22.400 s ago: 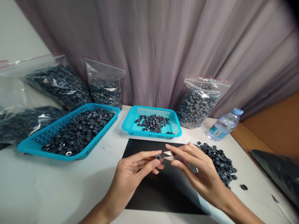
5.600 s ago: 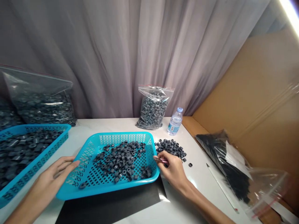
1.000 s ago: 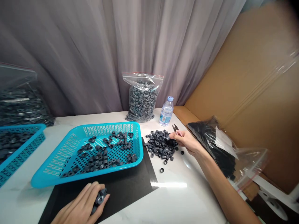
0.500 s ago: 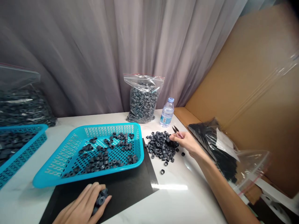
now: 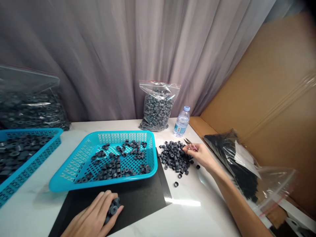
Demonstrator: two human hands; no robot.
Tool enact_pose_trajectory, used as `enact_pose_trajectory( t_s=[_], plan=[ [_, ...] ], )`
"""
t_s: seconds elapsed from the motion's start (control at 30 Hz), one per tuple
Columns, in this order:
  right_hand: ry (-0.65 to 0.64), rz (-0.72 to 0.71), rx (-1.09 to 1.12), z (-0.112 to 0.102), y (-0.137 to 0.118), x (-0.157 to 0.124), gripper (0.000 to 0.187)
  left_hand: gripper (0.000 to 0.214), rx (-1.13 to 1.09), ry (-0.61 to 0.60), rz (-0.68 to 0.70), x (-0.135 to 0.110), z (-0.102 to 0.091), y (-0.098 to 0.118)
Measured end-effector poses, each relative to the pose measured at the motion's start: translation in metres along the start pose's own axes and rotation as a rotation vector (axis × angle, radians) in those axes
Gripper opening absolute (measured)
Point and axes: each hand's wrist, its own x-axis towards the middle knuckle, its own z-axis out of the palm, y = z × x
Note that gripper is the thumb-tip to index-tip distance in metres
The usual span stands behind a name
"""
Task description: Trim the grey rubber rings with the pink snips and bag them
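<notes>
Hiding rings (image 5: 113, 209), left hand (image 5: 95, 218), right hand (image 5: 201, 156) half covering snips (image 5: 187, 142)

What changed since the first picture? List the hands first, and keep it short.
The left hand gave up its single ring and now clutches a handful of rings on the black sheet. The right hand, snips gripped throughout, moved right to the loose pile. The smaller blue tray came forward onto the sheet. The bag and bottle stayed put.
</notes>
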Motion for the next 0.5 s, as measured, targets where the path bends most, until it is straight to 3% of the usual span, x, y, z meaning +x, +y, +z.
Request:
enact_pose_trajectory(
  t_s=[0.17,0.33,0.5],
  plan=[
    [0.065,-0.042,-0.022,-0.009,-0.005,-0.003,0.042,0.058,0.056,0.045,0.125,0.004,-0.004,0.000],
    [0.106,-0.056,-0.025,-0.015,-0.009,-0.006,0.050,0.050,-0.029,0.038,0.061,0.033,-0.035,0.016],
    [-0.027,-0.122,-0.033,0.012,-0.027,-0.029,0.049,0.046,-0.027,-0.015,-0.046,0.062,-0.059,0.033]
  ],
)
